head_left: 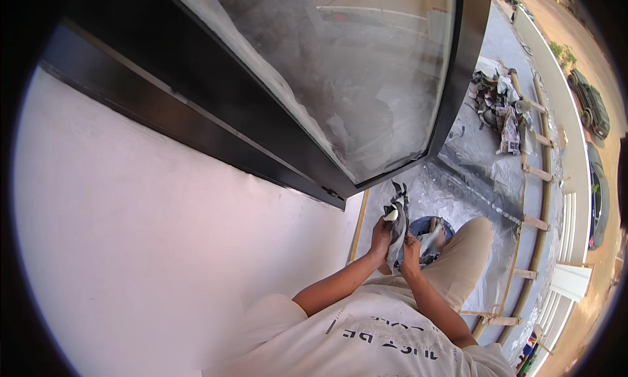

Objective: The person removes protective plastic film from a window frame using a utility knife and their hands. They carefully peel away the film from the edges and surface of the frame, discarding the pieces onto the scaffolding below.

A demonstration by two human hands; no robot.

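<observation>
Both the left hand (380, 236) and right hand (411, 251) clutch a crumpled grey rag (396, 230), partly hiding it.

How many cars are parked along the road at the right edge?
2: one dark car at upper right, another car just below it, partly cut by the rim. More may be hidden beyond the frame.

I hold a crumpled grey rag (396, 228) in both hands, left hand (380, 236) and right hand (411, 251) closed around it, below the black-framed window (366, 76). A blue bucket (418, 225) sits just beyond my hands; a wooden ladder (533, 200) lies on the floor.
</observation>
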